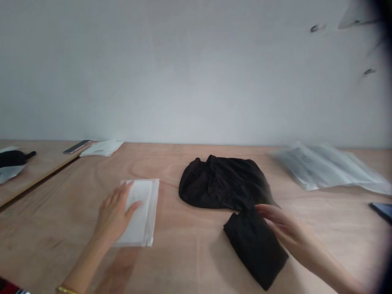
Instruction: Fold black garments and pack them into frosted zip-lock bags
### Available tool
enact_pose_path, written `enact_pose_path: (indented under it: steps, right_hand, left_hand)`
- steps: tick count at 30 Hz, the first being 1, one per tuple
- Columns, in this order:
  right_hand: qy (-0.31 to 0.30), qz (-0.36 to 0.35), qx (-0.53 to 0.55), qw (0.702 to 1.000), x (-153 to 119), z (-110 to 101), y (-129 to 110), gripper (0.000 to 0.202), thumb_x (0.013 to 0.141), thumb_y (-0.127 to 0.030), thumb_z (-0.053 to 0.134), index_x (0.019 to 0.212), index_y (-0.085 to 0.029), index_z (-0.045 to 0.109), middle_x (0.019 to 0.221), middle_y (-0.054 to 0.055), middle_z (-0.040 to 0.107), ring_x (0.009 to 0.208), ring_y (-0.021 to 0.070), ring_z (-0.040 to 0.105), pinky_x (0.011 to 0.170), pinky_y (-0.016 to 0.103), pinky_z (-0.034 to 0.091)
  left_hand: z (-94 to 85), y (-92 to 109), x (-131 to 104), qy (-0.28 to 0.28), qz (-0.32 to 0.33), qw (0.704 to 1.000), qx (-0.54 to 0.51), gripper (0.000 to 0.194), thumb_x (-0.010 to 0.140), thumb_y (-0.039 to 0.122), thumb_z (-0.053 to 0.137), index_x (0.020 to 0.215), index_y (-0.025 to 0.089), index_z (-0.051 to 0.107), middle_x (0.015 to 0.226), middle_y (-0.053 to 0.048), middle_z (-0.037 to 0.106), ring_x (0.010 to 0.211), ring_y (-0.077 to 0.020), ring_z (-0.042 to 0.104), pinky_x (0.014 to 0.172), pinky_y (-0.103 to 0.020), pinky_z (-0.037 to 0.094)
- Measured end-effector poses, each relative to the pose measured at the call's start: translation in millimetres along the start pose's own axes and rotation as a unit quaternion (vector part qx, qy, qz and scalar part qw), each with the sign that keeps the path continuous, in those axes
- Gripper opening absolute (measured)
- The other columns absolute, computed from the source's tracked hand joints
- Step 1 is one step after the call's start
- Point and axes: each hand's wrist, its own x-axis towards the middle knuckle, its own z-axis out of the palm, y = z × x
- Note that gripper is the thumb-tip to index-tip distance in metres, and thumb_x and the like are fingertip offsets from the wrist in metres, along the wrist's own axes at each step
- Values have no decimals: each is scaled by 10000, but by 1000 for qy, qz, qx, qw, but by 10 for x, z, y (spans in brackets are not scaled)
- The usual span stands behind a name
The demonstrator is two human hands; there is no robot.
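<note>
My left hand (118, 210) lies with fingers stretched out on a flat white zip bag (139, 216), left of the middle of the table. My right hand (283, 224) pinches one end of a folded black cloth (257, 249), which hangs tilted toward me above the tabletop. Just behind it, a crumpled piece of black fabric (225, 181) rests on the table. The two black pieces overlap in view, and I cannot tell whether they touch. Motion smears the right hand's fingers a little.
Clear plastic bags (330, 167) lie at the back right, beside a dark flat device (382, 211). At the back left are white sheets (102, 148), a phone-like slab (77, 146) and a black item (14, 158) on white wrapping. A gap (39, 181) divides the wooden tabletop. A pale wall (183, 73) stands behind.
</note>
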Motion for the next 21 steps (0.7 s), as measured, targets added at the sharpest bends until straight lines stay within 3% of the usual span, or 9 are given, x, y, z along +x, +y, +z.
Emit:
enact_pose_path:
  steps: [4,7,9,12,15,17,18,21]
  right_hand:
    - [-34,23,-72,997,-79,-57,-172,408,858,-546,494,945,-199,692,898,98,744,824,264,697,680,341,574]
    - [-67,19,-107,992,-145,-73,-276,350,853,-504,527,943,-203,682,818,69,732,776,250,687,654,328,556]
    - [-88,-12,-148,985,-171,-52,-366,223,843,-401,567,870,-207,674,788,50,715,732,227,673,632,310,537]
    - [-122,-113,-202,965,-204,-15,-615,129,850,-234,547,767,-214,644,770,35,690,710,200,653,625,292,511]
    - [-148,-254,-158,943,-239,-54,-976,139,846,-165,531,824,-244,644,793,25,691,727,181,659,625,250,518]
    - [-144,-320,-117,929,-255,-120,-1182,148,850,-174,542,883,-264,655,827,25,701,768,178,669,653,228,529]
    - [-136,-331,-103,928,-262,-155,-1248,136,857,-193,548,880,-271,658,817,20,701,771,176,669,664,223,529]
    - [-104,-256,-84,957,-290,-231,-1238,149,887,-307,544,789,-271,649,682,-5,665,655,157,642,612,215,512]
  left_hand:
    - [432,150,-180,-124,33,983,134,581,932,517,321,1461,277,322,1550,-97,259,1416,-413,170,995,-765,154]
    - [462,340,-217,-119,24,980,158,552,936,456,385,1442,234,368,1540,-128,268,1411,-427,170,958,-806,145]
    - [347,572,-223,-102,57,983,143,482,925,334,454,1394,225,443,1528,-123,307,1415,-400,188,993,-779,152]
    - [63,1141,-287,-128,206,970,3,439,921,265,498,1359,287,473,1525,-66,338,1425,-298,222,1102,-613,207]
    - [-255,1792,-381,-221,370,883,-188,569,862,384,626,1385,328,408,1457,-52,448,1385,-273,317,1138,-559,153]
    - [-421,2105,-413,-275,393,834,-272,645,768,360,743,1334,274,445,1291,-57,598,1199,-242,531,1132,-509,201]
    - [-476,2199,-417,-287,388,824,-297,596,747,330,767,1270,241,496,1179,-46,653,1088,-215,590,1107,-461,267]
    - [-529,2248,-406,-268,362,834,-319,200,806,256,711,984,195,642,949,-18,666,929,-171,601,933,-312,415]
